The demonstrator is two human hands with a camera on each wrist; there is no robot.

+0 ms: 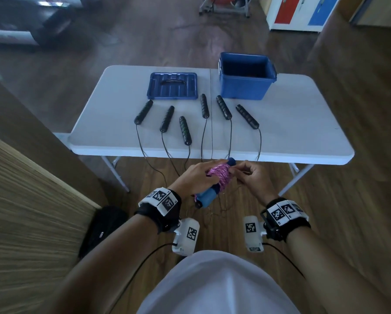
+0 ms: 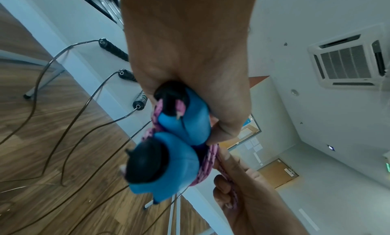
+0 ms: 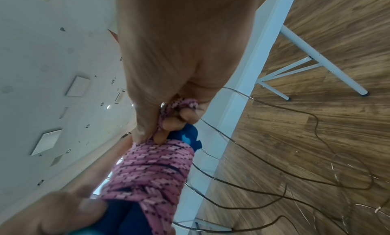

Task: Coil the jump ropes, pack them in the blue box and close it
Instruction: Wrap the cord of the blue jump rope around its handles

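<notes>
While no writing reads, both hands [image 1: 196, 177] [image 1: 255, 177] clamped on pink rope [image 1: 219, 176].

The box [image 1: 246, 79] sits at the table's [image 1: 303, 114] far edge, right of the lid [image 1: 172, 86]. Six handles [image 1: 185, 130] lie in front of them, their cords [image 1: 230, 139] hanging over the near edge.
</notes>
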